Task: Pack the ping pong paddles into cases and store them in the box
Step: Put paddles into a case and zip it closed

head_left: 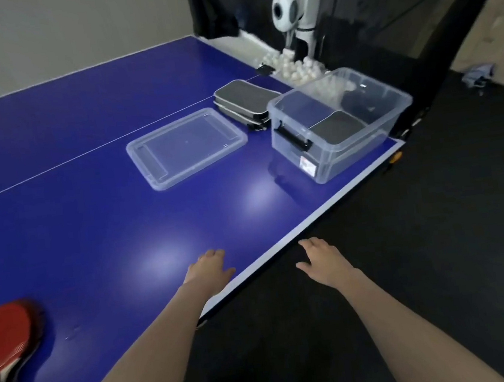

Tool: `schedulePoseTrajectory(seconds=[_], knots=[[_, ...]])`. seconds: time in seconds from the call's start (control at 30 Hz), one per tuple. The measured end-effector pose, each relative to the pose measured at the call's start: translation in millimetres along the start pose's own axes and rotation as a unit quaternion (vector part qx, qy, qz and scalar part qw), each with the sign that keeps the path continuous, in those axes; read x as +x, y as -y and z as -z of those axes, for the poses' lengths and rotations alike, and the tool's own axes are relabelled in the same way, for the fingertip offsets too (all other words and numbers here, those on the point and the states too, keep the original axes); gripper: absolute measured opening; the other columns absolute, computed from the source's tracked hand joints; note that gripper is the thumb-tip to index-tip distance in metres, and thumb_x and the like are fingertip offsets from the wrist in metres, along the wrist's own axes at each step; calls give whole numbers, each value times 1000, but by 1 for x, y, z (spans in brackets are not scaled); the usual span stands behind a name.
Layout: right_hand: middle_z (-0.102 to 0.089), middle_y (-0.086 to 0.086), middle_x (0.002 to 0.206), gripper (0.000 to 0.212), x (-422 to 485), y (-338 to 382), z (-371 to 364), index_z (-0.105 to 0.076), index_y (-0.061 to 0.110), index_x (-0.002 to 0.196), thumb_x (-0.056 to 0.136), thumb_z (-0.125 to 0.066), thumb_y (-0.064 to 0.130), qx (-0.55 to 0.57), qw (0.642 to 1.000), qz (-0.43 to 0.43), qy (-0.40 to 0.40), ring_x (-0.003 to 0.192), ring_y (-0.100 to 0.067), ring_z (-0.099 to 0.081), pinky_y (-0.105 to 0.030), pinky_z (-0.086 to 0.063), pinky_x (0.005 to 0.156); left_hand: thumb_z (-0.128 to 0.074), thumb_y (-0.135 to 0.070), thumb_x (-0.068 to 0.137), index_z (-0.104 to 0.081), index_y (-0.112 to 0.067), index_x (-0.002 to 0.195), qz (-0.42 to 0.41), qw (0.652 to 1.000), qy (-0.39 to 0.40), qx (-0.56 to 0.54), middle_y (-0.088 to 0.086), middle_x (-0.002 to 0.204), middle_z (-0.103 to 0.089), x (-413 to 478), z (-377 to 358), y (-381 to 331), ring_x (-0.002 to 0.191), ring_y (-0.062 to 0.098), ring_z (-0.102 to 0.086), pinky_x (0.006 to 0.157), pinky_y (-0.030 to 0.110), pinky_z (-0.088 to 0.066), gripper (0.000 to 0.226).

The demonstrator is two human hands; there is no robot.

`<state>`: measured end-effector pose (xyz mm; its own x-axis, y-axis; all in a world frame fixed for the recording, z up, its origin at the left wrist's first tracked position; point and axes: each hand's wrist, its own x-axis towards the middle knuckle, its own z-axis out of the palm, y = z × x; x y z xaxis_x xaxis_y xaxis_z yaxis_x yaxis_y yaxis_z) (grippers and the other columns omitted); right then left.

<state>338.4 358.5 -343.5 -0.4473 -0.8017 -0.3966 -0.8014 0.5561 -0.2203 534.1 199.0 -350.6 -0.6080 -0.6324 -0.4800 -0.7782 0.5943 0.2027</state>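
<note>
**Q:** Hand status?

**A:** Left hand (pixel 209 271): fingers extended, holding nothing, positioned over the table (pixel 91 228) near its right edge. Contact with the surface cannot be determined. Right hand (pixel 321 261): fingers loosely spread, holding nothing, positioned off the table over the dark floor (pixel 437 232).

**Q:** Paddle location?

**A:** Paddles (pixel 7 344): stacked, red face up, at the near left of the table, well apart from both hands.

**Q:** Cases and box?

**A:** Cases (pixel 244 103): stacked at the far side, just beside the box (pixel 344 161). The box is clear and uncovered and stands at the table's right edge. One dark case (pixel 336 129) lies inside it. Lid (pixel 186 146): flat on the table, left of the box, near the stack. White balls (pixel 296 68) lie behind the box.
</note>
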Motion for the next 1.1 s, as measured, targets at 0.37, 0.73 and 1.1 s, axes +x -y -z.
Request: schedulePoseTrajectory(seconds=[0.37,0.73,1.1], knots=[[-43,-8,143,55,43,-115,85,-34,15,144,95,-54,32,57,993,-46,-91,132,-22,-42,-38,-39,107,-46,-42,97,-33,-14,145,-40,995,-85,21,9,147,-38,87,79,-121,134,29,-37,106,45,-34,57],[-47,-12,139,48,183,-181,227,-39,8,141,98,-49,28,5,988,28,-153,127,-28,-43,-40,-38,103,-44,-39,99,-36,-12,143,-19,990,-141,-6,10,144,-41,218,173,-199,132,30,-40,105,43,-34,52],[-44,-9,144,49,311,-191,296,-37,10,143,99,-45,30,-46,989,108,-93,132,-28,-41,-42,-36,106,-44,-40,98,-42,-11,138,91,982,-157,-59,10,140,-46,289,214,-194,128,30,-43,101,45,-37,49]])
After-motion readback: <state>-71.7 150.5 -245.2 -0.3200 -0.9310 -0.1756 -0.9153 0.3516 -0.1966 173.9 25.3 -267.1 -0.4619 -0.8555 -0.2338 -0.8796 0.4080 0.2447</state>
